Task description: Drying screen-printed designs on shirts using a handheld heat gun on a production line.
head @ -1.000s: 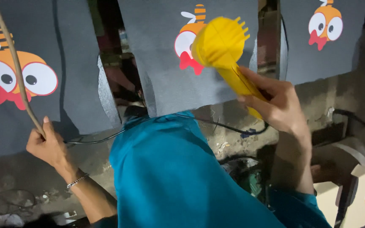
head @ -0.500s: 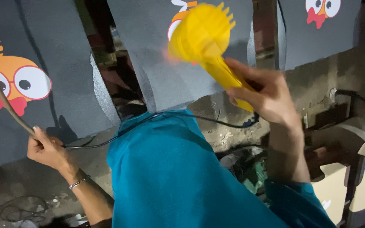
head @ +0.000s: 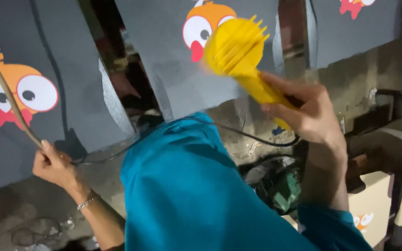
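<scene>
Presently the right hand (head: 310, 116) is raised at upper right, forearm rising from a teal sleeve (head: 336, 227), fingers wrapped and closed around the handle of a yellow plastic brush (head: 240, 56). That brush has a rounded, comb-like head with ridged teeth along its upper edge; the head is slightly blurred. Its long axis runs on a diagonal — handle low and to the right inside the fist, head high and to the left — so the head points up-left, overlapping a dark grey sheet (head: 173, 60) printed with an orange cartoon bird face. The left hand (head: 52, 162) sits low at the left, a thin bracelet (head: 87, 202) at the wrist, fingers closed on a tan stick (head: 5, 93) that slants up and to the left across a second grey sheet (head: 70, 83) bearing the same cartoon face. The two hands are well apart, with a mass of teal cloth (head: 187, 186) between them. A black cable (head: 238, 132) trails from beside the left hand, across the grimy floor — passing under the right hand. Cream boxes (head: 371, 204) stand at lower right.
</scene>
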